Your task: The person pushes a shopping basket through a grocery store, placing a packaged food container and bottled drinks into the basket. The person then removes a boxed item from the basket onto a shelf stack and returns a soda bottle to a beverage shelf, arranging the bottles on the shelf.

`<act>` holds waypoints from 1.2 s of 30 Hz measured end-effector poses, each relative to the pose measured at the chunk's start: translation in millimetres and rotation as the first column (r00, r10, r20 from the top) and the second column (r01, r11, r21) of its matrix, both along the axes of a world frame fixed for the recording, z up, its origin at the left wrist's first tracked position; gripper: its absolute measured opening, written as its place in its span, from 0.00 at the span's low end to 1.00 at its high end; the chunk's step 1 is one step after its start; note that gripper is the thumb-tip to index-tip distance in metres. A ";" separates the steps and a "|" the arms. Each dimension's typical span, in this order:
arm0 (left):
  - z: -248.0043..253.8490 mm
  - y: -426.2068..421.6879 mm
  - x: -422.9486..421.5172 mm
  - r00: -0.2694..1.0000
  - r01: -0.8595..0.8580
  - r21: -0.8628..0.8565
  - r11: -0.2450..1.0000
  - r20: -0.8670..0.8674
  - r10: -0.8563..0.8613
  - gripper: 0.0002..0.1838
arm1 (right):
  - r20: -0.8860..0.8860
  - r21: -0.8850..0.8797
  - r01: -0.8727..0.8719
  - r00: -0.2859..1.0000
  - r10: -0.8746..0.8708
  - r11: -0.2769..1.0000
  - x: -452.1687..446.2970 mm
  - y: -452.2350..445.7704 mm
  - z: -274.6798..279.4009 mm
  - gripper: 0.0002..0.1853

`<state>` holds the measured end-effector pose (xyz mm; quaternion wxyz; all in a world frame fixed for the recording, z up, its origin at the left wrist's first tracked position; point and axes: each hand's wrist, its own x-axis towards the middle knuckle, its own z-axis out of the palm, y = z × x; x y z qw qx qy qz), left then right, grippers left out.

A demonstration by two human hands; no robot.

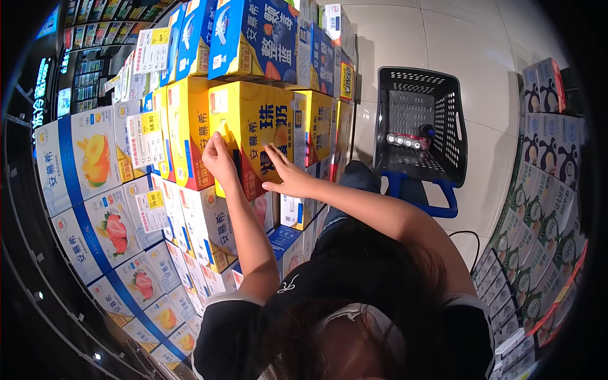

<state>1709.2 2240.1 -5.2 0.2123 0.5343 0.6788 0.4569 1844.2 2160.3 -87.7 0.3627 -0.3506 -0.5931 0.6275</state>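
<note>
Hair [432, 278] hangs close; yellow box [253, 130] touches right hand [286, 175].

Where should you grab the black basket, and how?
Probably by its blue handle, coming from the near end of the basket. The handle is a loop that sticks out past that end, with a gap to curl a hand through. The right hand looks nearer, but it is at the yellow box.

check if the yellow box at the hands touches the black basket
Apart: in the head view, tiled floor lies between the yellow box and the black basket.
</note>
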 end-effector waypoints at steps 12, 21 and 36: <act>11.5 -4.4 2.4 0.977 0.027 -0.103 0.994 0.212 -0.005 0.22 | 0.105 -0.358 -0.445 0.854 0.509 0.821 48.7 -28.4 -58.5 0.52; 15.7 4.0 -4.6 0.934 0.096 -0.110 0.989 0.354 -0.051 0.33 | -0.060 -0.506 -0.158 0.987 0.148 0.848 22.7 14.2 -60.2 0.54; 34.9 6.1 -4.6 0.729 0.345 -0.152 0.926 0.666 -0.162 0.33 | -0.179 -0.583 -0.145 0.983 0.047 0.799 10.8 33.2 -35.9 0.60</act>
